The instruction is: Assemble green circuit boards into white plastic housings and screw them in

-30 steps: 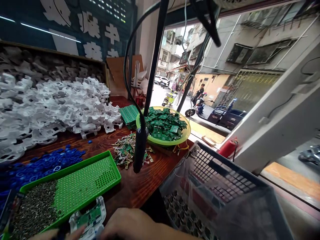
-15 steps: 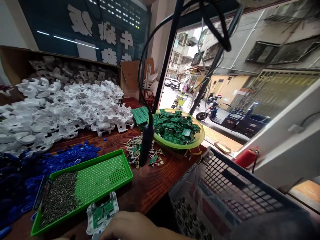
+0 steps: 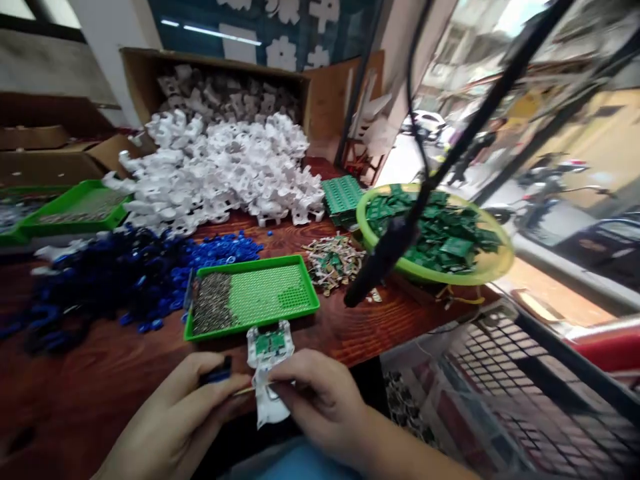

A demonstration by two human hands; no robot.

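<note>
A white plastic housing (image 3: 273,410) with a green circuit board (image 3: 270,343) set in its upper end lies at the front edge of the table. My right hand (image 3: 325,393) is closed on its right side, fingertips pressed to the middle. To the left, my left hand (image 3: 185,407) is closed around a small dark blue part (image 3: 217,373), its exact kind unclear. A thin yellowish strip (image 3: 243,391) sticks out from the left fingertips and reaches the housing's edge. Just beyond is a green perforated tray (image 3: 255,288) with small screws (image 3: 213,303) at its left end.
White housings (image 3: 225,167) are heaped at the back, before a cardboard box (image 3: 135,80). Blue rings (image 3: 215,253) lie left, small wired boards (image 3: 333,260) right. A yellow-green basin (image 3: 495,267) holds circuit boards. A black stand arm (image 3: 385,257) overhangs the table; a crate (image 3: 550,373) stands right.
The view has swung left and tilted down. My left hand, barely visible before, now shows fully beside the housing with a dark blue part in it. My right hand still grips the housing.
</note>
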